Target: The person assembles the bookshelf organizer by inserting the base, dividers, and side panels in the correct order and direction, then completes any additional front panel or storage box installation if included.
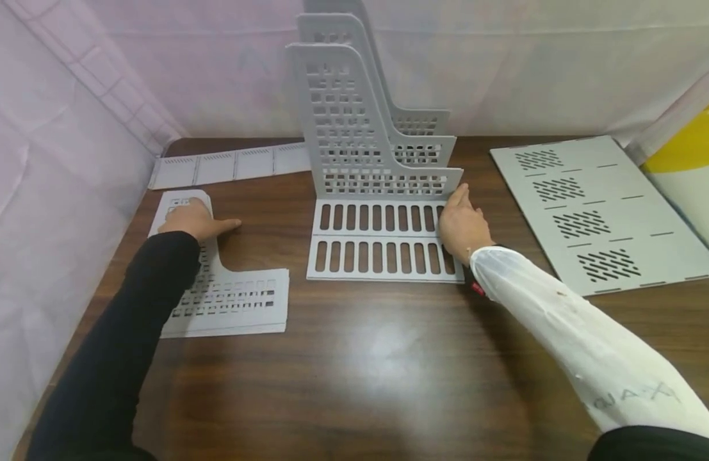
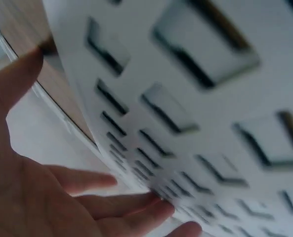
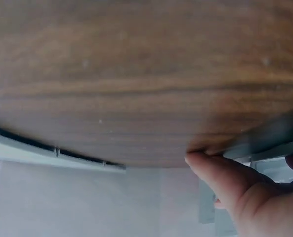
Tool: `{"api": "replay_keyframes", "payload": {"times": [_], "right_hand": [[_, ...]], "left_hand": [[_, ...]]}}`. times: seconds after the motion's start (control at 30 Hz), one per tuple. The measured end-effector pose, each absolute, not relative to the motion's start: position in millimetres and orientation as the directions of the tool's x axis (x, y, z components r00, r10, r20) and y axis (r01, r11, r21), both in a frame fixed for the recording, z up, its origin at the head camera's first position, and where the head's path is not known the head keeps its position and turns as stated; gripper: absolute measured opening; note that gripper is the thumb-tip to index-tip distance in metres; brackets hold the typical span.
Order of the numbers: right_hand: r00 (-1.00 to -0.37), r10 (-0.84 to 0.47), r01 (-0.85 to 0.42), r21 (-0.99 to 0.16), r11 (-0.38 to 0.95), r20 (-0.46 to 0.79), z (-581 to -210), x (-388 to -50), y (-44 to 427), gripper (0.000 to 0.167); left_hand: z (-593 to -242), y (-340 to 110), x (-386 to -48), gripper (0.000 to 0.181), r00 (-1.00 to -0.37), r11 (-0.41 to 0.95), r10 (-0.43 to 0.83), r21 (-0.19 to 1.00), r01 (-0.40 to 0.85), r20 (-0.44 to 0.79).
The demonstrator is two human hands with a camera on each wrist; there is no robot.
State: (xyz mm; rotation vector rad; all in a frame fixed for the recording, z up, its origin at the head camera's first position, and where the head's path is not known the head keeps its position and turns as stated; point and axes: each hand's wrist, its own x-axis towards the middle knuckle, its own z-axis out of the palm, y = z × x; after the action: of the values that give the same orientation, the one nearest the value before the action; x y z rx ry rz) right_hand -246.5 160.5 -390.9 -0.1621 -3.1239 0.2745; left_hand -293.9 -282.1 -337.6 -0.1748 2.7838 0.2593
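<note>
A grey-white desk file rack, part assembled, stands mid-table in the head view. Its several L-shaped perforated panels (image 1: 354,128) stand upright one behind another on a slotted base (image 1: 383,238). My right hand (image 1: 465,224) rests against the base's right edge with fingers pointing forward; in the right wrist view a fingertip (image 3: 198,160) touches the tabletop beside it. To the left, my left hand (image 1: 189,219) lies on the narrow end of a flat L-shaped perforated panel (image 1: 247,301). In the left wrist view its fingers are spread, fingertips (image 2: 161,205) at the panel's underside or edge.
A long narrow scored panel (image 1: 233,165) lies along the table's back left. A large flat panel (image 1: 608,211) with slots and slanted holes lies at the right. Behind the brown wooden table (image 1: 377,365) hangs a white cloth (image 1: 533,64).
</note>
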Motion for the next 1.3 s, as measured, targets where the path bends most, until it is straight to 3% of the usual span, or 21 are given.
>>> {"api": "replay_keyframes", "payload": {"times": [0.23,0.37,0.6,0.8,1.07,1.3], "right_hand": [[-0.991,0.132,0.127,-0.149,0.981,0.023,-393,-248,161,0.058],[-0.987,0.144,0.134,-0.127,0.983,0.076,-392,-251,161,0.056],[-0.974,0.121,0.124,0.001,0.992,0.192,-393,-251,174,0.04],[-0.978,0.18,0.175,-0.057,0.983,0.105,-391,-248,188,0.036],[-0.98,0.189,0.185,-0.074,0.98,0.054,-388,-250,195,0.038],[-0.976,0.174,0.198,-0.196,0.96,-0.131,-377,-242,202,0.049]], "left_hand": [[-346,-298,-301,0.091,-0.924,0.966,-0.144,0.151,-0.208,-0.354],[-345,-304,-305,0.098,-0.917,0.965,-0.168,0.131,-0.229,-0.363],[-345,-307,-312,0.09,-0.95,0.958,-0.159,0.192,-0.214,-0.27],[-347,-312,-318,0.092,-0.95,0.958,-0.181,0.172,-0.229,-0.254],[-345,-328,-318,0.132,-0.901,0.939,-0.232,0.156,-0.305,-0.365],[-340,-330,-318,0.13,-0.88,0.913,-0.271,0.185,-0.363,-0.39]]}}
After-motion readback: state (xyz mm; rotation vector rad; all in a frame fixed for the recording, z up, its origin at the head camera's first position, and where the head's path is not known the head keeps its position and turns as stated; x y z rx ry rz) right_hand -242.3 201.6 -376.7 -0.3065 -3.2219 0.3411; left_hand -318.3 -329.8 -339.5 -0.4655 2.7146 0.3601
